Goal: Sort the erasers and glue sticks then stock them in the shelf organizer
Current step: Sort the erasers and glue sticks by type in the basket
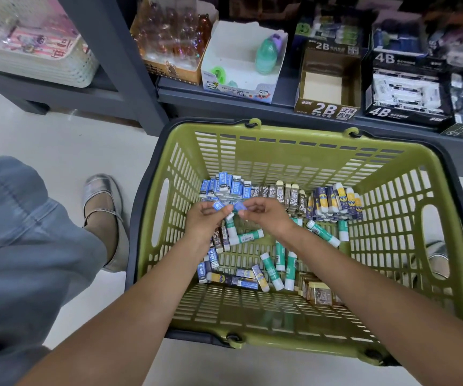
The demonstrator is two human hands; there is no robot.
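Note:
A green basket on the floor holds sorted groups: blue erasers at the back left, dark 2B erasers in the middle, navy-yellow glue sticks at the back right. Green-white glue sticks and loose erasers lie scattered in the middle. My left hand pinches a blue eraser above the basket floor. My right hand pinches another blue eraser right beside it. Both hands hover just in front of the blue eraser pile.
On the dark shelf behind stand an empty 2B display box, a filled 4B box, a white sharpener box and an orange box. A white basket sits at left. My shoe is beside the green basket.

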